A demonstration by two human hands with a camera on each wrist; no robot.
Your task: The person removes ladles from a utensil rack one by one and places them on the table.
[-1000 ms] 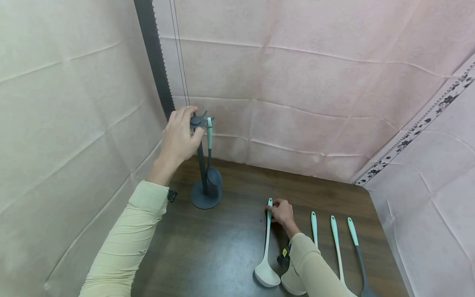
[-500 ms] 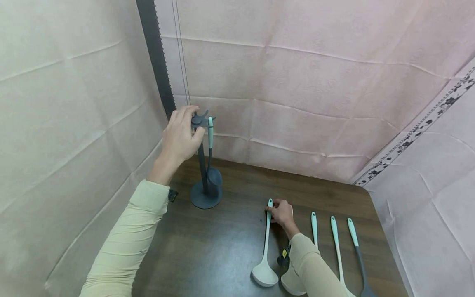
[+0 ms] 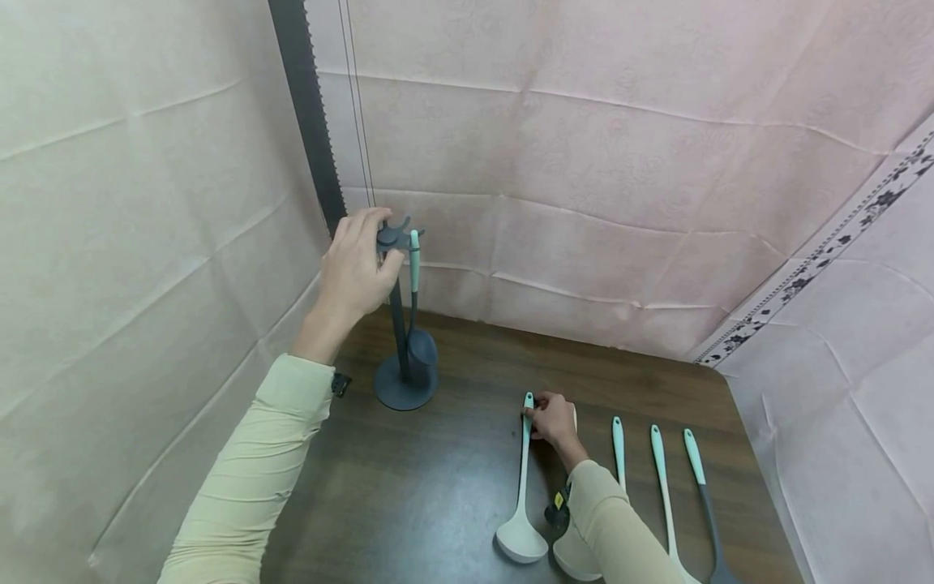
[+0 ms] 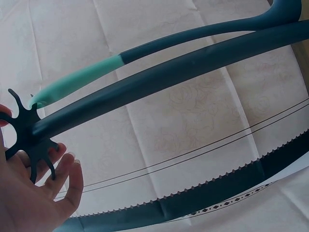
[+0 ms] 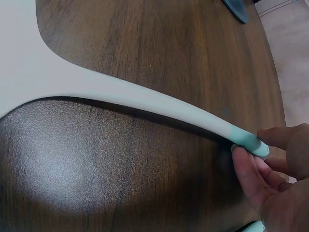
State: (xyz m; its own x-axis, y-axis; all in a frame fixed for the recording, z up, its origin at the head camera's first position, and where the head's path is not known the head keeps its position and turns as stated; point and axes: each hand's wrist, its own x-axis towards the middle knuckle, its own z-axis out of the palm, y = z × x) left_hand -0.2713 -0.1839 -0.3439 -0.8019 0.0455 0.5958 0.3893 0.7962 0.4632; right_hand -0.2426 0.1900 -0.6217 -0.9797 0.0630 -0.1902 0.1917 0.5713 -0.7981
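Note:
At the left my left hand [image 3: 353,268] grips the hooked top of a dark utensil stand [image 3: 397,324]. In the left wrist view its fingers [image 4: 63,176] curl among the hooks. A dark ladle [image 3: 413,272] with a mint handle hangs from one hook, alongside the pole. Lower on the table, my right hand [image 3: 556,420] pinches the mint handle end of a white ladle [image 3: 521,539]. The right wrist view has thumb and fingers on either side of that handle [image 5: 248,140]. The ladle's bowl is toward the near edge, close to the table.
Beside the white ladle lies another pale bowl-shaped utensil [image 3: 576,556], partly under the right sleeve. Further right are several mint-handled utensils, among them a white-stemmed one [image 3: 661,466] and a dark-stemmed one [image 3: 708,511]. Cloth-covered walls [image 3: 547,268] rise behind the brown table [image 3: 452,454].
The white ladle's bowl has shifted slightly left, and its handle end has moved a touch left and down with my right hand. My left hand stays on the stand.

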